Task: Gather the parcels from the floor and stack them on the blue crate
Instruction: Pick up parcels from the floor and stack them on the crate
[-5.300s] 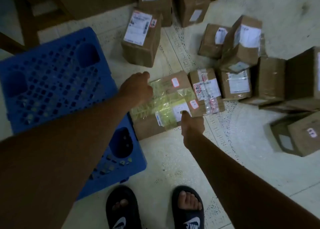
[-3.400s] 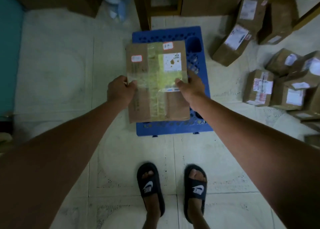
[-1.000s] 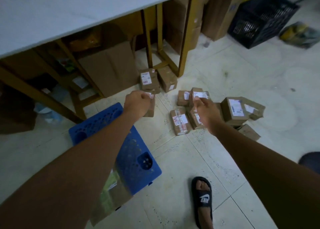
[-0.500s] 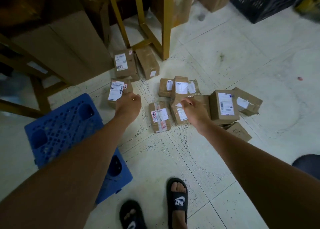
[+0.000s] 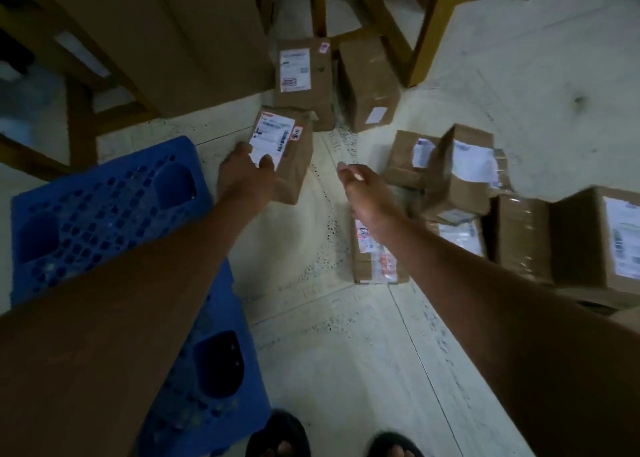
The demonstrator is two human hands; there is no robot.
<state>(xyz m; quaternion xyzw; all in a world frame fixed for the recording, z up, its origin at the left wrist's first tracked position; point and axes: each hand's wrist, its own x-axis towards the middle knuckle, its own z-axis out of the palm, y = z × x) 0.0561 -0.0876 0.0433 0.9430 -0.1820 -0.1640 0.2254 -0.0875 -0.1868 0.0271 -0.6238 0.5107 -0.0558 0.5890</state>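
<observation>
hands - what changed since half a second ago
The left hand reached forward and now grips the labelled parcel beside the blue crate. The right hand moved toward it, open and holding nothing. The other parcels stayed on the floor.

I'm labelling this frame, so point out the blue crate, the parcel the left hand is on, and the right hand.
blue crate (image 5: 104, 214), head view, perforated top surface.
parcel under the left hand (image 5: 294, 155), head view, bare cardboard beside its label.
left hand (image 5: 246, 176), head view, back of hand.
right hand (image 5: 367, 193), head view, back of hand.
</observation>
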